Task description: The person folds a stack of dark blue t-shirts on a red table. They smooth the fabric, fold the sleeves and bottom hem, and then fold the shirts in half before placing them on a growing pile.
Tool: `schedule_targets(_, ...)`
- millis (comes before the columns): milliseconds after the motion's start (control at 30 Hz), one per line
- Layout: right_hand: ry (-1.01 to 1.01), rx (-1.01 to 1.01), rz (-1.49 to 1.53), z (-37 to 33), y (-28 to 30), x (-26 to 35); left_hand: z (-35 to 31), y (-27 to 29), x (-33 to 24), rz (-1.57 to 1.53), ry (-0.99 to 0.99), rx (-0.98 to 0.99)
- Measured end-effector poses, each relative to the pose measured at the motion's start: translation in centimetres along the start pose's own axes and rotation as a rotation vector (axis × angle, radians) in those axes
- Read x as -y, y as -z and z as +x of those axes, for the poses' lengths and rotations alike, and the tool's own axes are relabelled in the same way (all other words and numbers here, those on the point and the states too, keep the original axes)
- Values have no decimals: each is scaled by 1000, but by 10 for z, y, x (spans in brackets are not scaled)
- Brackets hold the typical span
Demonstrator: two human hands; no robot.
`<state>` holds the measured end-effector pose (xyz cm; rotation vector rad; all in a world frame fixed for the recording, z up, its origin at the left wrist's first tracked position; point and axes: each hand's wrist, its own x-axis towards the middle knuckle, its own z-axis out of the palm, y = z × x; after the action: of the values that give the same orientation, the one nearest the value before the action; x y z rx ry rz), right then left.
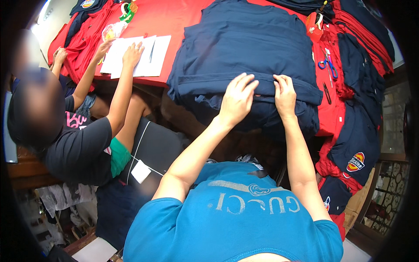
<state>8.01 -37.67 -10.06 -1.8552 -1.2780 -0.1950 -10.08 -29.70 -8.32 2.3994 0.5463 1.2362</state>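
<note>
A stack of navy blue garments (248, 39) lies spread in front of me, its near part hanging over the table edge. Along the near side the top garment has a folded hem band (200, 83). My left hand (239, 99) grips this band near its middle, fingers bent over the cloth. Just to the right, my right hand (284, 97) pinches the same band between thumb and fingers. A small orange spot shows on the cloth between the two hands. The undersides of the fingers are hidden by the fabric.
On the red-covered table (161, 17), blue-handled scissors (328, 68) and black snips (327, 93) lie at right, beside navy garments (360, 113) with patches. At left, another person (78, 135) rests a hand on white papers (159, 54). A black seat-like block (159, 142) stands below.
</note>
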Motion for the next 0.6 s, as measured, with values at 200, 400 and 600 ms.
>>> schedule_targets(200, -112, 28, 31, 11, 6, -7, 39, 14, 56, 187, 140, 74)
schedule_targets(400, 24, 1, 122, -6, 30, 5, 72, 51, 61, -112, 355, 707)
schedule_targets(600, 40, 154, -34, -75, 65, 17, 47, 45, 48, 52, 90, 756)
